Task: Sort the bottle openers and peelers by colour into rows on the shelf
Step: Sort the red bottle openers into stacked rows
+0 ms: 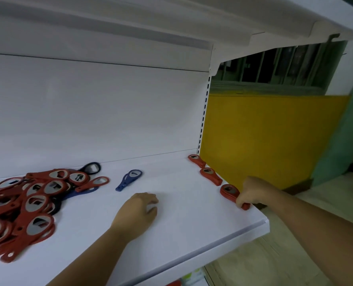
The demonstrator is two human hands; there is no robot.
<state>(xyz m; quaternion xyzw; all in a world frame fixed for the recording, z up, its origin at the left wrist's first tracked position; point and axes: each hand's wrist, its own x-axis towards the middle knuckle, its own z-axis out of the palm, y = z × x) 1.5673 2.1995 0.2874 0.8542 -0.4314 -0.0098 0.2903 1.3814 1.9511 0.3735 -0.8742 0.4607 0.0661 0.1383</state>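
Note:
A heap of red bottle openers (21, 205), with a few dark blue and black ones mixed in, lies at the left of the white shelf (181, 230). One blue opener (128, 180) lies alone near the shelf's middle. Along the right edge runs a row of three red openers: the far one (196, 160), the middle one (210, 175) and the near one (231, 194). My right hand (251, 191) grips the handle end of the near red opener, which lies on the shelf. My left hand (139, 209) rests palm down on the shelf, fingers loosely curled, holding nothing.
The shelf's right edge and front corner (266, 220) drop off to a tiled floor. A white back panel (89, 112) and an upper shelf (171, 23) close the space behind and above. A yellow wall panel (274, 137) stands beyond the right side.

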